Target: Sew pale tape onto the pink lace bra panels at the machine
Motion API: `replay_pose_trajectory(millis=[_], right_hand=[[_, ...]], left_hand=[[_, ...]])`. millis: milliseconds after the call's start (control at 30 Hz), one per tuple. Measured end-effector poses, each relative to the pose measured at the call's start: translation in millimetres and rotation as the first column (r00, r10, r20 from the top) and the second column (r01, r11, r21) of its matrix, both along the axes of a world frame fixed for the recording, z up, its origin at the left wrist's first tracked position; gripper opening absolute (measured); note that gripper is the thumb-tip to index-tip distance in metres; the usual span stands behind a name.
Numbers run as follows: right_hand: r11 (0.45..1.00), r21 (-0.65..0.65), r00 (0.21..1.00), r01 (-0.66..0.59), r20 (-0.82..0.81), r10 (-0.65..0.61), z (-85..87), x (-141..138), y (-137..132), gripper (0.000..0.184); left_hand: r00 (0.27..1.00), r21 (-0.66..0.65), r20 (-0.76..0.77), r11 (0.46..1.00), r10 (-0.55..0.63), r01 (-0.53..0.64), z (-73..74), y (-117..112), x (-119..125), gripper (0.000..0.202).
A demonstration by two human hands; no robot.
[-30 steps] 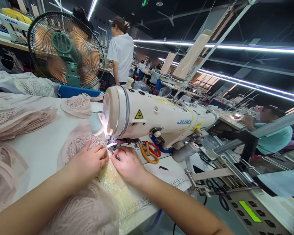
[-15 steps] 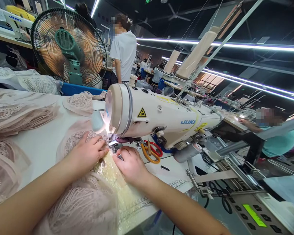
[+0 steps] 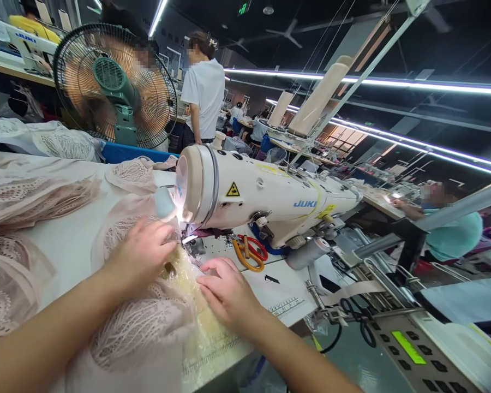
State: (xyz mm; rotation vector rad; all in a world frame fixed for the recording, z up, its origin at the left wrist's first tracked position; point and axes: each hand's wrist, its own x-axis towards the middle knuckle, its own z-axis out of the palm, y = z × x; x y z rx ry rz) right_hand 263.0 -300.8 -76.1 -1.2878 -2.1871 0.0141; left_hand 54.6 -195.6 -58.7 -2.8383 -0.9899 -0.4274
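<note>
My left hand (image 3: 141,254) lies on pale pink lace fabric (image 3: 139,327) just left of the needle of a white JUKI sewing machine (image 3: 262,196), fingers curled onto the cloth. My right hand (image 3: 225,289) rests flat on a yellowish sheer piece (image 3: 188,278) in front of the needle, fingers stretched toward the presser foot (image 3: 188,240). The machine's lamp lights the needle area.
Orange and red scissors (image 3: 249,254) lie under the machine arm. More lace pieces (image 3: 33,196) are heaped on the table at left. A green fan (image 3: 114,87) stands behind. A control panel (image 3: 409,346) sits at lower right. Other people work at nearby tables.
My right hand has drawn back from the needle toward me and flattened. My left hand has slid slightly left and up on the lace.
</note>
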Motion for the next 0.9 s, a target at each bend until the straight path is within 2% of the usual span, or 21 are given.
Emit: replay_pose_trajectory(millis=[67,133,233,333,400,433,533,633,733,767,833,900], right_hand=[[0.995,-0.101,0.992,0.003,-0.125,-0.015,0.1,-0.2,-16.0,0.018],[0.978,-0.209,0.973,0.013,-0.225,-0.061,-2.0,-1.0,-31.7,0.019],[0.936,-0.347,0.944,0.050,-0.289,-0.158,-5.9,-4.8,-51.8,0.019],[0.905,-0.423,0.930,0.052,-0.309,-0.198,-7.0,-13.4,-64.1,0.037],[0.901,-0.433,0.930,-0.021,-0.340,-0.142,-5.9,-21.7,-65.5,0.055],[0.901,-0.428,0.929,-0.072,-0.357,-0.095,-5.0,-26.5,-64.0,0.059],[0.901,-0.415,0.933,-0.127,-0.358,-0.033,-2.2,-40.8,-53.1,0.043],[0.884,-0.467,0.971,0.032,-0.195,-0.137,0.4,-51.0,-42.1,0.032],[0.841,-0.503,0.976,0.198,0.026,-0.214,2.4,-54.4,-38.9,0.050],[0.838,-0.503,0.975,0.211,0.051,-0.214,2.5,-54.3,-38.7,0.054],[0.853,-0.497,0.983,0.156,-0.008,-0.185,1.2,-53.8,-37.4,0.056],[0.883,-0.463,0.980,0.079,-0.125,-0.154,-1.4,-53.8,-33.6,0.044]], left_hand=[[0.994,-0.243,0.046,0.964,-0.102,0.110,4.2,-10.9,3.9,0.018],[0.981,-0.471,0.042,0.863,-0.187,0.185,6.0,-18.0,6.6,0.010],[0.976,-0.651,0.105,0.729,-0.191,0.213,6.3,-17.0,5.2,0.003],[0.955,-0.786,0.296,0.561,-0.028,0.260,7.1,-6.9,-1.3,0.016],[0.901,-0.838,0.410,0.446,0.138,0.314,8.0,-0.3,-5.7,0.025],[0.866,-0.850,0.450,0.400,0.218,0.342,8.1,2.3,-7.4,0.029],[0.761,-0.860,0.504,0.314,0.408,0.402,6.5,6.7,-9.7,0.036],[0.673,-0.856,0.516,0.305,0.530,0.417,3.2,8.1,-8.9,0.039],[0.603,-0.841,0.541,0.379,0.586,0.387,3.4,9.0,-7.5,0.038],[0.586,-0.833,0.552,0.419,0.593,0.362,4.7,9.6,-7.4,0.036],[0.566,-0.817,0.569,0.488,0.596,0.308,7.6,12.0,-8.6,0.032],[0.568,-0.812,0.571,0.510,0.593,0.284,7.8,15.9,-12.1,0.027]])
